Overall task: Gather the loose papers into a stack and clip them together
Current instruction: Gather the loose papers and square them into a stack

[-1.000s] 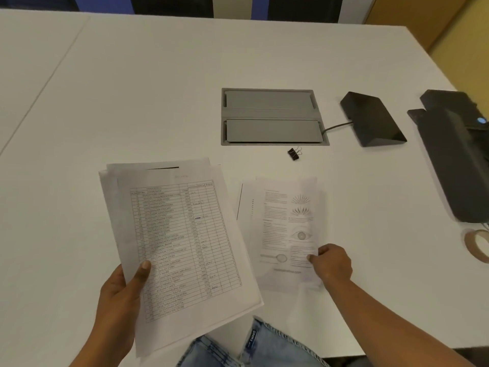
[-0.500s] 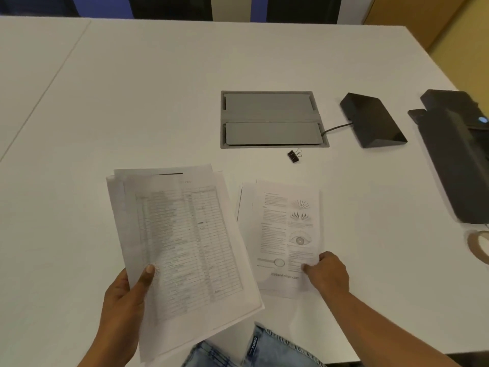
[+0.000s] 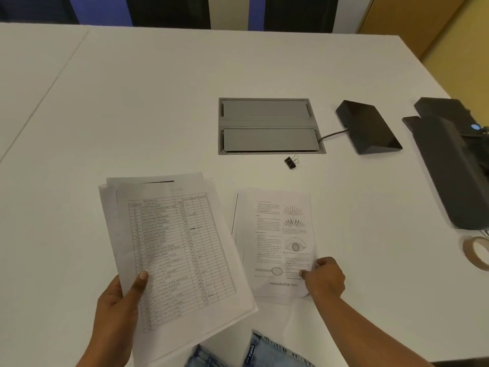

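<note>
My left hand (image 3: 116,308) holds an uneven stack of papers (image 3: 174,255) above the table's near edge; the top sheet is a printed table of rows. To its right, a few more sheets lie flat on the white table (image 3: 158,107), the top one a page with eye diagrams (image 3: 280,239). My right hand (image 3: 324,278) pinches that page at its lower right corner, which curls up slightly. A small black binder clip (image 3: 291,162) lies by itself on the table beyond the flat sheets.
A grey cable hatch (image 3: 270,125) is set into the table behind the clip. A black wedge-shaped device (image 3: 367,127) with a cable sits to its right, a larger black device (image 3: 455,165) at the right edge, and a tape roll (image 3: 476,251) below it.
My right hand slid slightly down and right along the eye-diagram page, and its corner now lifts. The held stack stayed almost still in my left hand.
</note>
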`<state>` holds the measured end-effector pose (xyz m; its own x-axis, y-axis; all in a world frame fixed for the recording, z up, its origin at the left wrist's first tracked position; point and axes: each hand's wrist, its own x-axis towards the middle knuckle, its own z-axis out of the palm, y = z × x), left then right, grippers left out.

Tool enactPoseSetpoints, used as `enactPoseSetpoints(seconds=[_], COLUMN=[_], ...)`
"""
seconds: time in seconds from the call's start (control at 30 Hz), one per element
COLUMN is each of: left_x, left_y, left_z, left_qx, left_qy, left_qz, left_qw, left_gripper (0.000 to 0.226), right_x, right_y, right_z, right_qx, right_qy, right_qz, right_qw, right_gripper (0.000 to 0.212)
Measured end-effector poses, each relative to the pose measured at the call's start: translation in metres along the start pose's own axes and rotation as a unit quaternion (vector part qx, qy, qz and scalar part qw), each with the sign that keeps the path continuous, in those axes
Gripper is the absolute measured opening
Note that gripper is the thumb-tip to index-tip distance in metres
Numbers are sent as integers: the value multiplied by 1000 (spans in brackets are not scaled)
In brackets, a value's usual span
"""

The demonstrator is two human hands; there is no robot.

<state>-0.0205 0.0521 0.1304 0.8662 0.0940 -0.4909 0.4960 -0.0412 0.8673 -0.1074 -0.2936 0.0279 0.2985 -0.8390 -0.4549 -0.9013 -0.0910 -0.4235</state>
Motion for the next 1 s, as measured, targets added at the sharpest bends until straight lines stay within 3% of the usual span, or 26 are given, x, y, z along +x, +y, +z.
enactPoseSetpoints(seconds=[0.4, 0.5, 0.7, 1.0], left_x=[3, 5, 11, 14], left_y=[-1, -1, 0, -1], left_z=[6, 5, -1, -3], left_qx=[-4, 0, 7, -14], left_qy=[-4, -6, 2, -6], left_qz=[-14, -14, -4, -5], left_qw=[1000, 1000, 1000, 1000], left_gripper=[25, 25, 25, 31], right_x=[7, 8, 7, -18], right_y=[20, 21, 26, 18], right_z=[-10, -10, -33, -93], right_qx=[-15, 5, 144, 354], right_qy=[-29, -38, -78, -152], right_qz=[-19, -26, -66, -59], right_qw=[999, 999, 984, 921], right_gripper=[8, 20, 4, 23])
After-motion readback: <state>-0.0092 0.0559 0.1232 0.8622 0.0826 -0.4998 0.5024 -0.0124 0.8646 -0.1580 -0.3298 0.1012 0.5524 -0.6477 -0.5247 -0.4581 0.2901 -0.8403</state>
